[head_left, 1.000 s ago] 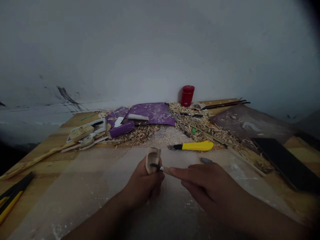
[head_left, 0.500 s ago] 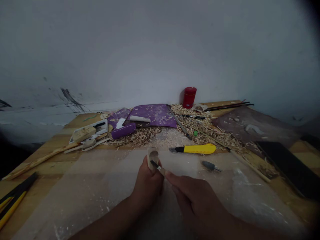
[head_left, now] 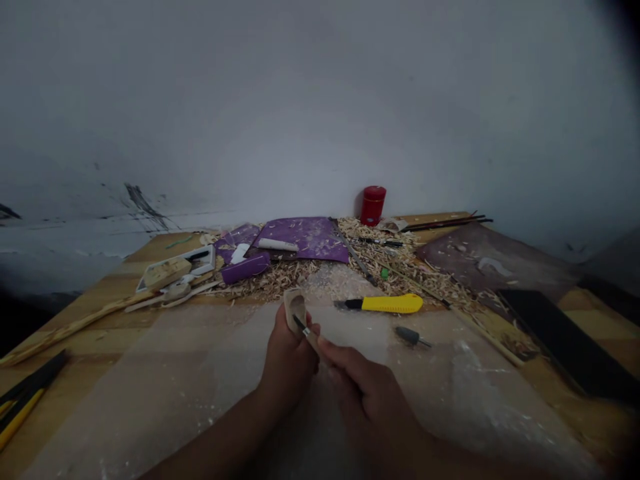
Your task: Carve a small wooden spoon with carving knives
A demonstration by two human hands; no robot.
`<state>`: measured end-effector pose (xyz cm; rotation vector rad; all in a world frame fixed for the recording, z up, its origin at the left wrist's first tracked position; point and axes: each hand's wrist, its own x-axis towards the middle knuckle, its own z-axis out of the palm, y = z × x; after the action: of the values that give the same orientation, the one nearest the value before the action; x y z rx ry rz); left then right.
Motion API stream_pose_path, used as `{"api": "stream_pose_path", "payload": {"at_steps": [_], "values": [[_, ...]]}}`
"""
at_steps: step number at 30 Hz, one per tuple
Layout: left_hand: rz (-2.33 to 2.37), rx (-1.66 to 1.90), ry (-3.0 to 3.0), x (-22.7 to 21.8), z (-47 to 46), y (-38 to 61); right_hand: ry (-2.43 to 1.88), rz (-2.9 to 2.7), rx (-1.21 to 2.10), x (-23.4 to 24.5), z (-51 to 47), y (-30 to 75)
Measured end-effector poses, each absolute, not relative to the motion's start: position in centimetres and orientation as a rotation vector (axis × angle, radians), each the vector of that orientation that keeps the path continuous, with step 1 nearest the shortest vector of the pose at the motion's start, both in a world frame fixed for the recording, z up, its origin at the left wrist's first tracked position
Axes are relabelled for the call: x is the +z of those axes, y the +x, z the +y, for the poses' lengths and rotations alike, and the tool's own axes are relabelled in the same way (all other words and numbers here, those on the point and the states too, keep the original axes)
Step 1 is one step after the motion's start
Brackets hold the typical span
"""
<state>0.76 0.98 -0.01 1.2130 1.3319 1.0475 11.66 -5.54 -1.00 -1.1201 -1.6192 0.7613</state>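
My left hand (head_left: 289,360) is wrapped round a small pale wooden piece (head_left: 294,308) with a hollowed face, holding it upright over the table. My right hand (head_left: 364,385) pinches a thin carving tool (head_left: 306,331). The tool's dark tip rests in the hollow of the wood. Both hands meet near the middle of a sheet of clear plastic (head_left: 210,373) spread over the wooden table (head_left: 100,313).
A yellow utility knife (head_left: 385,304) and a small dark bit (head_left: 411,336) lie just beyond my hands. Wood shavings (head_left: 400,263), purple sheets (head_left: 305,235), a red can (head_left: 373,204), a dark slab (head_left: 565,337) and sticks crowd the back and right. Yellow-black tools (head_left: 23,400) lie at far left.
My right hand has drawn in closer to my left, and the tool tip has moved deeper into the hollow. The wooden piece has turned slightly. The view has tilted a little.
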Motion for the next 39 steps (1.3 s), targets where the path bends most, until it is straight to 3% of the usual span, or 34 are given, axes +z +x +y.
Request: {"api": "stream_pose_path", "payload": {"at_steps": [11,18,27,34,39], "values": [[1.210,0.987,1.157,-0.2,0.5,-1.0,-1.044,-1.607,0.956,-0.3,-4.7,13.0],[1.093,0.939,1.165,-0.4,0.8,-1.8,-1.110,-2.066,0.378,0.4,-4.8,15.5],[1.129,0.960,1.170,-0.8,0.3,-0.8,-1.201,-2.305,-0.053,-0.6,-5.5,15.5],[1.223,1.006,1.090,-0.9,-0.5,0.2,-1.134,-2.315,-0.174,-1.9,-5.2,14.7],[1.242,1.017,1.071,-0.8,-0.2,0.1,-1.141,-2.218,-0.075,-3.1,-5.2,13.8]]}}
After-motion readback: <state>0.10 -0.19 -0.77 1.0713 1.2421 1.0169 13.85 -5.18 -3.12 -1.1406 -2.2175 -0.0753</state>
